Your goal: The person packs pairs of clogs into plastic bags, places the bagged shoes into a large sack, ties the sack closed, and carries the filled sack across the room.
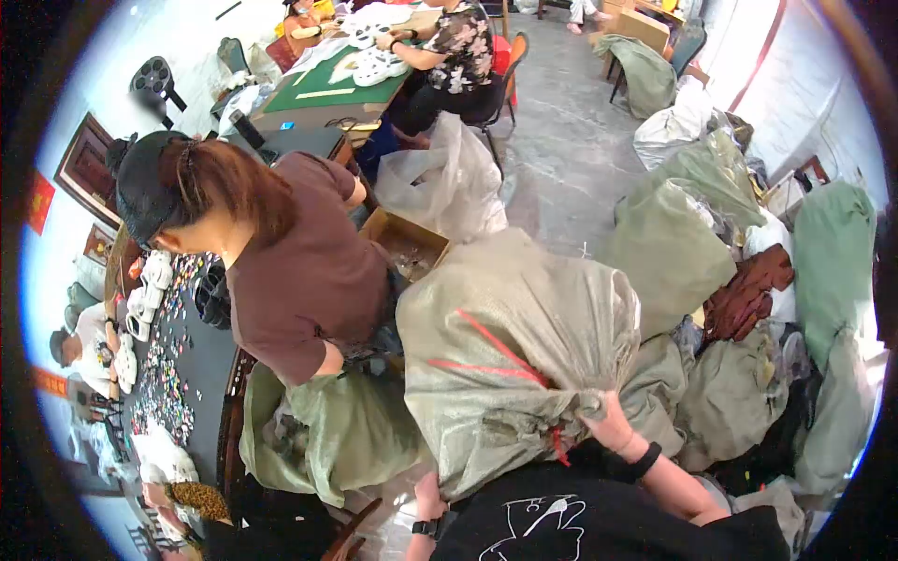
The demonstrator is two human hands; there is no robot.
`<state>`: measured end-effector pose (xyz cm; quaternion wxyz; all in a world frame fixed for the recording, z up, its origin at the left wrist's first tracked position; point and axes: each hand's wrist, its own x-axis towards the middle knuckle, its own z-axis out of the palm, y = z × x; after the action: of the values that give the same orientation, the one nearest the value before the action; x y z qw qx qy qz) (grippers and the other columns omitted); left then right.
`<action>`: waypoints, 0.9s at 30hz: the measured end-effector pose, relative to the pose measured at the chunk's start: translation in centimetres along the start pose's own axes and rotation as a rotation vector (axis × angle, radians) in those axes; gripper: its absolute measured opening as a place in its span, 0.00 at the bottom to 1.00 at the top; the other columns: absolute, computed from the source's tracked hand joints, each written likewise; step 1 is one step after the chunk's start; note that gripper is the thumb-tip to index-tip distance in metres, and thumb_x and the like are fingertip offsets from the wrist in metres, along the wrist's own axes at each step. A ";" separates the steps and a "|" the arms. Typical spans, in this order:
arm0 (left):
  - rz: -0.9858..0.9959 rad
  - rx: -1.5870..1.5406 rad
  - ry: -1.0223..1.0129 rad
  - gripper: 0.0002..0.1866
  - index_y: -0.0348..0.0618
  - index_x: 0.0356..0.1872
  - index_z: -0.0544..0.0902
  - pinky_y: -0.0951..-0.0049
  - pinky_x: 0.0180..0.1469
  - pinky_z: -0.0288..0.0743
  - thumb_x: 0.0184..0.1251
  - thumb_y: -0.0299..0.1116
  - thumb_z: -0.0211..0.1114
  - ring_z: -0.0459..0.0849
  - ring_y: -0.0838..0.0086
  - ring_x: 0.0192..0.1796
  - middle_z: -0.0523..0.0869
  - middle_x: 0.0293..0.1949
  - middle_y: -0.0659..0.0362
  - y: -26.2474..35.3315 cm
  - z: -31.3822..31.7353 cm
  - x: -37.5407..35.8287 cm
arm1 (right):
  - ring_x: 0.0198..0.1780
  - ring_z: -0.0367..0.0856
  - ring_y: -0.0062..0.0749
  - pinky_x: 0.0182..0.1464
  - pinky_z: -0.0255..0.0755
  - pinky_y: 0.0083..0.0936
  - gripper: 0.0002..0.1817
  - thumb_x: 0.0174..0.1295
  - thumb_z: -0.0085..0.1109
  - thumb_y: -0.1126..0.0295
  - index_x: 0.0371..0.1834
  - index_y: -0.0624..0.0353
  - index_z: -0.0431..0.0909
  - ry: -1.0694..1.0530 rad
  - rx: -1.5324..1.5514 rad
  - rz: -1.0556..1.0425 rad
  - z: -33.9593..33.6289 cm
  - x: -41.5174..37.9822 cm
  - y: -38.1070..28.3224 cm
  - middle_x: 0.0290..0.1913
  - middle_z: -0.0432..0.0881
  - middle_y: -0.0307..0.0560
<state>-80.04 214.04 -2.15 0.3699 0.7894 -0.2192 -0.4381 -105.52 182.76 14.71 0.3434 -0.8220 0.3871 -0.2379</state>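
A large, full grey-green woven sack fills the middle of the view, with red ties near its gathered part. My right hand is closed on the bunched sack cloth at the lower right. At the sack's lower left edge is my left hand; its fingers are mostly hidden against or behind the cloth. Just left of the sack, a person in a brown shirt bends over an open green sack. Behind my sack is an open cardboard box.
More stuffed sacks are piled along the right, with dark red cloth among them. A dark table with many small colourful pieces stands at the left. Farther back, people sit at a green-topped table. Grey floor shows beyond the sack.
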 end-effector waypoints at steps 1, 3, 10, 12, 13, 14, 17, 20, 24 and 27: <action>0.098 0.483 -0.057 0.15 0.37 0.33 0.78 0.54 0.43 0.71 0.38 0.25 0.66 0.78 0.43 0.45 0.80 0.36 0.41 5.8 -2.0 -2.4 | 0.48 0.74 0.51 0.53 0.67 0.38 0.22 0.48 0.71 0.70 0.48 0.61 0.78 0.107 0.001 -0.032 1.9 -0.9 0.5 0.39 0.77 0.52; -0.069 0.230 0.045 0.12 0.38 0.33 0.78 0.55 0.43 0.72 0.44 0.29 0.66 0.79 0.44 0.45 0.81 0.36 0.42 -2.4 -1.4 -1.7 | 0.50 0.74 0.50 0.55 0.67 0.36 0.22 0.49 0.71 0.71 0.49 0.61 0.78 -0.022 0.113 0.165 2.9 0.1 -0.8 0.43 0.78 0.54; -0.068 0.129 0.183 0.14 0.36 0.33 0.79 0.62 0.39 0.73 0.66 0.39 0.55 0.80 0.65 0.38 0.81 0.32 0.53 -1.0 0.9 -7.0 | 0.48 0.77 0.39 0.54 0.70 0.33 0.27 0.55 0.67 0.76 0.58 0.63 0.68 -0.019 0.362 0.367 3.2 -1.9 1.6 0.48 0.79 0.53; -0.047 -0.035 0.258 0.12 0.37 0.35 0.80 0.66 0.40 0.72 0.66 0.37 0.56 0.78 0.71 0.37 0.81 0.33 0.56 0.4 2.3 -7.8 | 0.48 0.77 0.35 0.53 0.70 0.31 0.21 0.57 0.62 0.75 0.54 0.64 0.72 -0.033 0.404 0.431 3.1 -2.5 4.1 0.47 0.80 0.50; -0.214 -0.583 0.309 0.12 0.37 0.37 0.81 0.67 0.40 0.71 0.65 0.36 0.57 0.78 0.72 0.37 0.82 0.34 0.56 3.1 3.0 -8.3 | 0.48 0.77 0.31 0.53 0.71 0.29 0.15 0.59 0.57 0.75 0.50 0.66 0.75 -0.011 0.453 0.521 2.6 -2.6 5.5 0.46 0.80 0.47; -0.482 -0.801 0.345 0.12 0.36 0.39 0.82 0.68 0.42 0.70 0.64 0.35 0.59 0.78 0.73 0.37 0.83 0.35 0.56 1.3 4.0 -7.2 | 0.48 0.77 0.30 0.52 0.70 0.29 0.13 0.61 0.54 0.74 0.48 0.67 0.75 -0.016 0.441 0.366 1.9 -2.6 6.2 0.46 0.81 0.45; -0.477 -0.790 0.400 0.12 0.35 0.38 0.83 0.68 0.42 0.70 0.63 0.34 0.60 0.78 0.73 0.37 0.84 0.34 0.57 2.9 6.5 -9.9 | 0.50 0.76 0.30 0.54 0.70 0.29 0.16 0.62 0.52 0.77 0.53 0.68 0.74 0.047 0.628 0.459 -0.6 -5.0 9.4 0.50 0.80 0.42; -0.470 -0.812 0.463 0.12 0.33 0.37 0.84 0.70 0.41 0.70 0.63 0.33 0.60 0.76 0.75 0.36 0.83 0.32 0.58 1.8 7.5 -11.0 | 0.50 0.75 0.30 0.56 0.69 0.28 0.18 0.62 0.52 0.77 0.56 0.67 0.72 0.042 0.532 0.378 -1.2 -7.1 10.3 0.50 0.78 0.41; -0.425 -0.873 0.492 0.11 0.33 0.36 0.84 0.71 0.38 0.68 0.63 0.32 0.60 0.75 0.77 0.35 0.83 0.31 0.59 0.9 8.6 -12.7 | 0.56 0.73 0.30 0.59 0.66 0.26 0.22 0.62 0.53 0.77 0.61 0.64 0.69 0.021 0.558 0.460 -2.1 -9.5 10.7 0.58 0.75 0.41; -0.409 -0.796 0.522 0.11 0.32 0.35 0.84 0.71 0.36 0.67 0.63 0.33 0.60 0.74 0.78 0.34 0.82 0.30 0.61 0.2 8.4 -14.6 | 0.55 0.73 0.30 0.59 0.65 0.26 0.22 0.62 0.53 0.77 0.61 0.64 0.69 -0.006 0.562 0.436 -1.9 -11.1 11.0 0.57 0.75 0.40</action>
<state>-94.76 220.35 2.88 0.5907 0.6972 0.2230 -0.3395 -118.46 185.77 6.29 0.5999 -0.5940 0.4719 -0.2540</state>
